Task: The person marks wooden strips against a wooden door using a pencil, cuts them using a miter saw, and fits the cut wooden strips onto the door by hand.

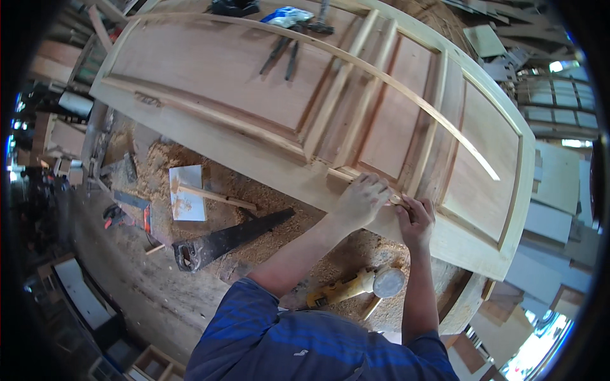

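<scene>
A paneled wooden door [267,140] lies flat before me, with raised moulding strips framing its panels. At the near edge of its narrow middle panel is a short wooden moulding strip [341,175]. My left hand [365,200] is closed over this strip, fingers curled down on it. Just to the right, my right hand [417,222] pinches the strip's right end between thumb and fingers. What lies under the left fingers is hidden. A long thin wooden strip [406,93] runs loose across the door beyond both hands.
Pincers [281,56], a hammer [321,26] and a blue-white bag [287,16] lie on the door's far part. Below the door are a handsaw [235,240], a yellow angle grinder [343,287], a white board [188,206] and sawdust [166,159]. Boards [553,190] stack at right.
</scene>
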Demonstrator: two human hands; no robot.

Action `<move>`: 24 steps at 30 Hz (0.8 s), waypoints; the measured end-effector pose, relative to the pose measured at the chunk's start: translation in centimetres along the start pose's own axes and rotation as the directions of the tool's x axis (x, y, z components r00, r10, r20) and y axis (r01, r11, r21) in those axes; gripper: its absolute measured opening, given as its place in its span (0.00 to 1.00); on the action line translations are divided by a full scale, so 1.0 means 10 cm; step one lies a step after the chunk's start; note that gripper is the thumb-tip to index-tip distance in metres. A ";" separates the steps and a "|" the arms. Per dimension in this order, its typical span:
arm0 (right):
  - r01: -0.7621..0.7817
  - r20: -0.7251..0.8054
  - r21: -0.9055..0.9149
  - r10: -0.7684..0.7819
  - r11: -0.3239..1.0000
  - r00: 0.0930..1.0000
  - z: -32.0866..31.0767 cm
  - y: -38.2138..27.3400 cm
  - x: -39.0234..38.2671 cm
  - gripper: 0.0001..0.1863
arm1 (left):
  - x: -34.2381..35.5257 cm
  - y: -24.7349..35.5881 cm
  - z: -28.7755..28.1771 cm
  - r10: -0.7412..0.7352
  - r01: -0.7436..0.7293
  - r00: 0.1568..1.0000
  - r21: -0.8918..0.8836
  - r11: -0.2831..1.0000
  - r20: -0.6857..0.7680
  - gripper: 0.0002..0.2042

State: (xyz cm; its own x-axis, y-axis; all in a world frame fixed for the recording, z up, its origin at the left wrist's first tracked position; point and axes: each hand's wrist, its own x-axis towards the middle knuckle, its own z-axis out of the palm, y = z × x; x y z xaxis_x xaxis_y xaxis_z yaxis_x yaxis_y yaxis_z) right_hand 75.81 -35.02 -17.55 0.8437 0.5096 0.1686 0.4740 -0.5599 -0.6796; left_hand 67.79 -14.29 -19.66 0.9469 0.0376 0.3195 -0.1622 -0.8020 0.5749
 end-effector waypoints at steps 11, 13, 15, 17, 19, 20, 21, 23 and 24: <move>0.074 0.026 0.041 -0.075 0.996 0.997 0.30 -0.82 0.68 0.12 | -0.10 -0.11 0.20 0.007 -0.002 0.999 0.099 0.995 -0.054 0.14; 0.103 0.129 0.081 -0.113 0.991 0.985 0.61 -1.40 0.90 0.12 | -0.10 -0.18 0.46 0.004 0.002 0.991 0.039 0.999 -0.134 0.13; 0.181 0.249 0.072 -0.194 0.981 0.949 0.99 -1.73 0.92 0.11 | -0.03 -0.16 0.56 -0.031 0.034 0.993 0.025 0.999 -0.110 0.13; 0.254 0.387 0.092 -0.270 0.963 0.882 1.21 -1.88 0.82 0.11 | -0.04 -0.14 0.48 -0.066 0.070 0.994 0.039 0.997 -0.087 0.12; 0.267 0.397 0.024 -0.254 0.963 0.882 1.29 -1.89 0.72 0.10 | -0.01 -0.14 0.37 -0.079 0.083 0.994 0.046 0.996 -0.081 0.12; 0.237 0.373 0.031 -0.231 0.971 0.899 1.25 -1.87 0.65 0.11 | 0.00 -0.15 0.33 -0.089 0.092 0.993 0.048 0.995 -0.078 0.12; 0.234 0.388 0.026 -0.225 0.972 0.894 1.21 -1.90 0.57 0.11 | -0.05 -0.16 0.35 -0.101 0.105 0.992 0.049 0.993 -0.074 0.12; 0.091 0.462 -0.076 -0.046 0.993 0.886 0.97 -2.10 0.49 0.14 | -0.11 -0.16 0.32 -0.122 0.125 0.990 0.046 0.991 -0.066 0.11; 0.021 0.482 -0.137 0.048 0.990 0.875 0.85 -2.16 0.44 0.16 | -0.10 -0.12 0.28 -0.121 0.124 0.991 0.042 0.991 -0.066 0.11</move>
State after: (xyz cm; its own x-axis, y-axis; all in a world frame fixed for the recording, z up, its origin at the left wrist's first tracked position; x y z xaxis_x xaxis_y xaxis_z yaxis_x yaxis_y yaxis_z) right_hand 67.18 -15.11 -8.16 0.6396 0.7338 -0.2288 0.5220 -0.6332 -0.5715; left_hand 67.83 -15.01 -22.77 0.9392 0.1732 0.2963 -0.0319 -0.8154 0.5779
